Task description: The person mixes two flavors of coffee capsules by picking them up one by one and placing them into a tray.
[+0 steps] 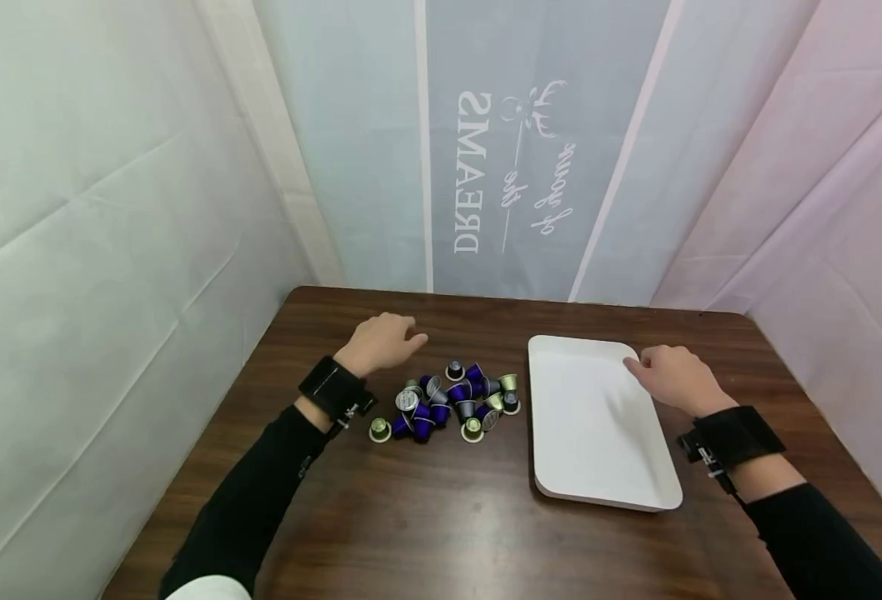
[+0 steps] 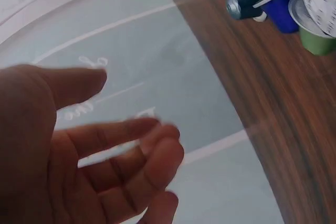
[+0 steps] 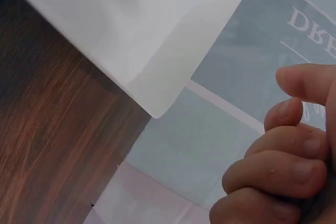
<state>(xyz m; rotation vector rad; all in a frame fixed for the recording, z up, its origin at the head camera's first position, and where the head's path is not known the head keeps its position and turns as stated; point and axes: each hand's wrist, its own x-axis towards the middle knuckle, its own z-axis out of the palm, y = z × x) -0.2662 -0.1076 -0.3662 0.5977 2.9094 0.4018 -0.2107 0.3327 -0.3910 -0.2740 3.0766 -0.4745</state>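
Note:
A loose heap of coffee capsules in purple-blue, light green and grey lies on the table; a blue capsule (image 1: 439, 414) sits in its middle and a green capsule (image 1: 379, 430) at its left end. My left hand (image 1: 383, 343) hovers just beyond the heap's left side, its fingers relaxed and holding nothing. In the left wrist view, thumb and fingers of this hand (image 2: 121, 166) are apart. To the right stands a white rectangular tray (image 1: 591, 417). Near its far right corner is my right hand (image 1: 677, 379). The right wrist view shows that hand (image 3: 278, 166) with loosely curled fingers, nothing in them.
The dark wooden table (image 1: 456, 533) carries the capsules and the tray. A grey-blue curtain (image 1: 531, 167) with white lettering hangs behind it. Pale fabric walls (image 1: 111, 208) close in the left and right sides.

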